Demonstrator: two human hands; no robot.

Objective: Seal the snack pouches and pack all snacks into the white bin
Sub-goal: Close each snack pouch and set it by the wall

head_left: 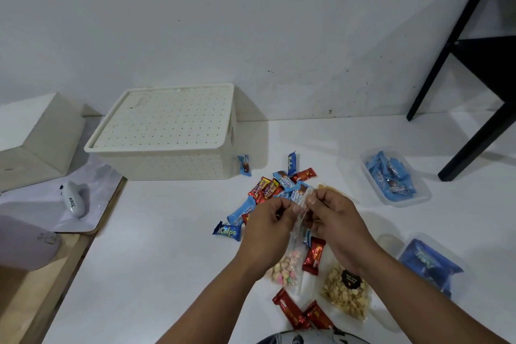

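Note:
My left hand and my right hand both pinch the top edge of a clear pouch of pastel round candies, held up over the white surface. A second clear pouch of pale yellow snacks with a black label lies under my right wrist. Several wrapped bars in blue, red and yellow form a pile just beyond my hands. Red bars lie near the bottom. The white perforated bin stands at the back left with its lid on.
Two clear tubs hold blue packets, one at the right and one at the lower right. A black table leg stands at the right. A white handheld device lies on a sheet at the left, near a cream box.

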